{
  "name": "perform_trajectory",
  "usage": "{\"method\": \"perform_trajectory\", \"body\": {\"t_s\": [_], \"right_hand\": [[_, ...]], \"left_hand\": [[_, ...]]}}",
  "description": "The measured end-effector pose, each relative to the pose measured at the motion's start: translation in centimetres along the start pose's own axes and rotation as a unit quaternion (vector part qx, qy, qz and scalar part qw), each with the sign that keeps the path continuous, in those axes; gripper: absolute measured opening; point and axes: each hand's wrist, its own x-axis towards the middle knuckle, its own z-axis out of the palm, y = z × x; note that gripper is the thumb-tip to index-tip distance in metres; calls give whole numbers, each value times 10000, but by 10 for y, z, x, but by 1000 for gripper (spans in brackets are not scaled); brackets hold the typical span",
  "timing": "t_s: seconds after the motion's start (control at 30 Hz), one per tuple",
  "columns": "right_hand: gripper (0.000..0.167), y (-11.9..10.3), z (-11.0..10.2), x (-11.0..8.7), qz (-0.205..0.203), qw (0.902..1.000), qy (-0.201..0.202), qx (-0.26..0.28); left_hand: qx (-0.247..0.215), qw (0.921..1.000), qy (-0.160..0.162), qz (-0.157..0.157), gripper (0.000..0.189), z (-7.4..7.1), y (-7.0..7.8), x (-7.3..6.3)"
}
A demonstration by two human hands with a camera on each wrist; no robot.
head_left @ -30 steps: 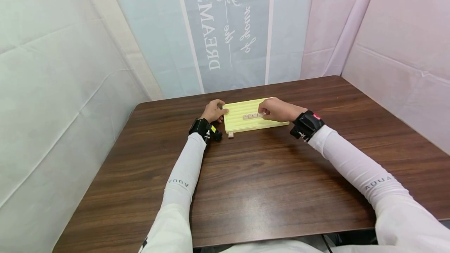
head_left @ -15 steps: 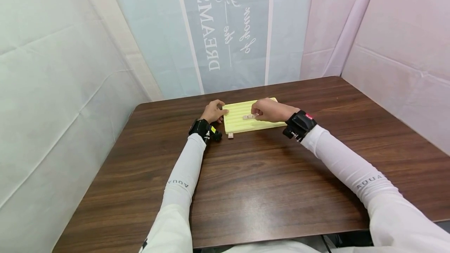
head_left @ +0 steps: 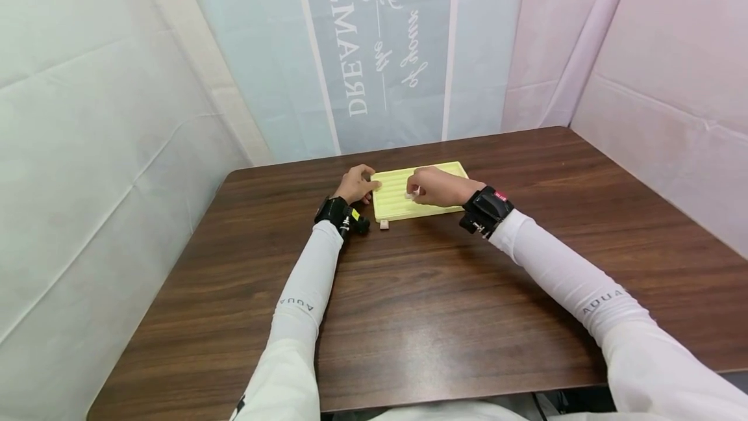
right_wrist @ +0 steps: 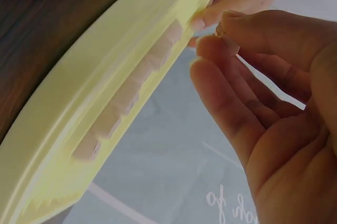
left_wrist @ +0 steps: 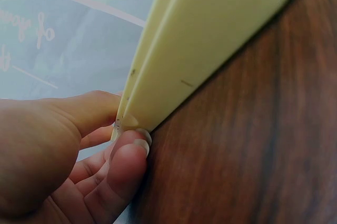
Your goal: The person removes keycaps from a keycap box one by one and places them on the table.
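Observation:
A pale yellow ridged tray point(head_left: 391, 210) lies on the table. My left hand point(head_left: 353, 185) grips its left end, the thumb on top and the fingers point(left_wrist: 126, 174) at the side and underside. Over the tray, my right hand point(head_left: 438, 187) pinches a small pale keycap-like block point(right_wrist: 230, 45) between thumb and fingertips, apart from the tray surface. In the right wrist view, several similar blocks point(right_wrist: 126, 93) stand in a row along one groove; in the head view my right hand mostly hides them. Another such block point(head_left: 384, 225) sits on the table at the tray's front left corner.
The brown wood-grain table point(head_left: 444, 304) stretches in front of the tray and to both sides. Behind it hangs a light blue cloth point(head_left: 386, 51) with lettering. White cloth walls point(head_left: 99, 148) stand at left and right.
My right hand has moved left along the tray, covering more of the block row and baring the tray's right part. The left hand keeps its hold on the tray's end.

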Motion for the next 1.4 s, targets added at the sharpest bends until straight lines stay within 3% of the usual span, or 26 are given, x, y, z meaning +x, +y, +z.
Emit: {"method": "perform_trajectory", "body": {"t_s": [0.2,0.43,0.8,1.17,1.4], "right_hand": [[18,-5,8,6,-51,9999,-136,2],[14,-7,14,4,-76,9996,-193,-171],[15,-17,20,10,-310,9992,-145,-225],[16,-27,27,15,-375,9986,-361,-10],[16,-29,33,17,-450,9989,-149,62]], "left_hand": [[-60,9999,-20,-109,43,2,1,1],[53,10000,-57,-3,43,6,4,2],[45,10000,-39,3,44,0,5,1],[-21,10000,-26,-89,43,-1,0,2],[85,10000,17,-19,42,-1,3,-2]]}}
